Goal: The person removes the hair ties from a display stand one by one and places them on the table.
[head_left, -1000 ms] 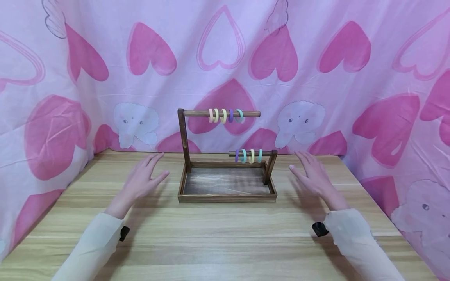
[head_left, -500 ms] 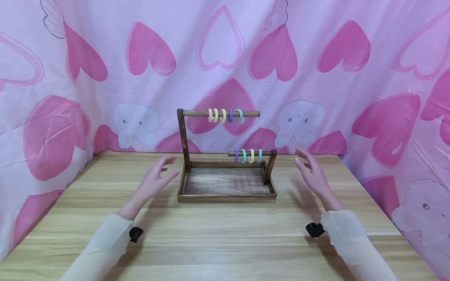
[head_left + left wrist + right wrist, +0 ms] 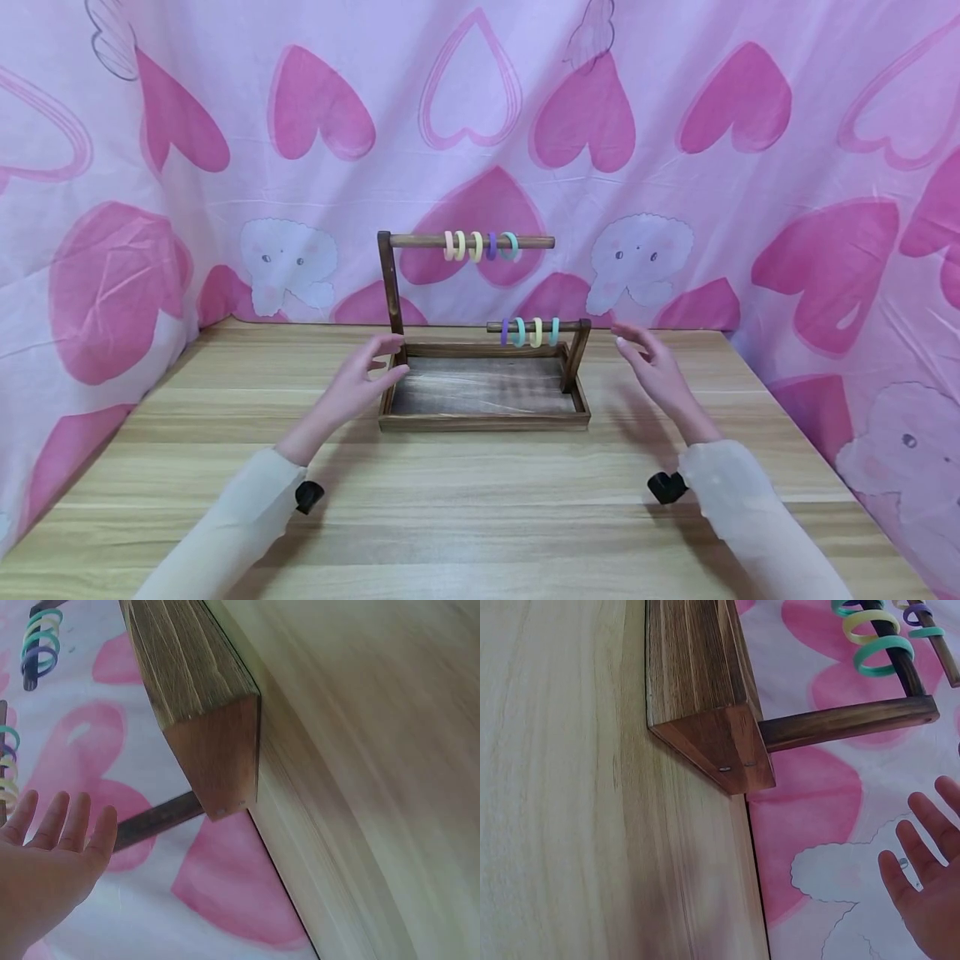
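Observation:
A dark wooden rack with a tray base (image 3: 483,423) stands on the table. Several pastel rings (image 3: 477,247) in pink, yellow, purple and teal hang on its upper rod (image 3: 420,242). The lower rod (image 3: 570,327) carries several more rings (image 3: 536,332) in purple, teal and yellow. My left hand (image 3: 356,387) is at the rack's left post, fingers relaxed and holding nothing; whether it touches the post I cannot tell. To the right of the rack, my right hand (image 3: 660,379) hovers with loose fingers and nothing in it. Both wrist views show spread fingers (image 3: 75,825).
The light wood table (image 3: 480,517) carries the rack near its back edge. A pink curtain with hearts (image 3: 322,104) hangs behind and on both sides. A black wrist camera (image 3: 309,497) sits below the left cuff, another black camera (image 3: 666,487) by the right cuff.
My left hand has moved right, from beside the rack to its left post. My right hand has shifted slightly left, with its fingers a little more bent. The rack and rings stay put.

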A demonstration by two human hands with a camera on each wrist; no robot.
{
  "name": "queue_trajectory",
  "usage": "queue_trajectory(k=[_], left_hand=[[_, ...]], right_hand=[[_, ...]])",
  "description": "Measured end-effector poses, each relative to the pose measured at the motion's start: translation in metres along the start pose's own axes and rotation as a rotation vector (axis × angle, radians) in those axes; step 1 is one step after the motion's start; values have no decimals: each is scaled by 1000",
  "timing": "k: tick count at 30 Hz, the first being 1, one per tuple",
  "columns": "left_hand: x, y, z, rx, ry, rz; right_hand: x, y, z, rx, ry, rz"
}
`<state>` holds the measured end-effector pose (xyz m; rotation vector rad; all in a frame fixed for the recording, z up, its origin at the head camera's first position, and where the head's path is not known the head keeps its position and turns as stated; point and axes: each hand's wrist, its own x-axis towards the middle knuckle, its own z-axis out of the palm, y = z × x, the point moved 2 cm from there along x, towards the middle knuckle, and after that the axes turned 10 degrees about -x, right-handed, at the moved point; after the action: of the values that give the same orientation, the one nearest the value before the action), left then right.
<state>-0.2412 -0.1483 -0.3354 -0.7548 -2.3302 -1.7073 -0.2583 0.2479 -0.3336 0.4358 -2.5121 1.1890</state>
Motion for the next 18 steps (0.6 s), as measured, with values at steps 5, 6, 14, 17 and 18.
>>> queue_trajectory(k=[5,6,14,17,18], left_hand=[[4,-2,7,9,-20,2],[6,-7,7,11,-24,1],[18,-22,14,46,-53,17],[22,-21,17,61,-62,14],[23,-21,17,63,-62,8]], right_hand=[[3,-5,2,5,-23,-10],[3,-6,3,5,-26,-13],[13,11,7,20,-50,-23],[17,18,10,1,-57,-13],[19,18,10,-1,-60,-11]])
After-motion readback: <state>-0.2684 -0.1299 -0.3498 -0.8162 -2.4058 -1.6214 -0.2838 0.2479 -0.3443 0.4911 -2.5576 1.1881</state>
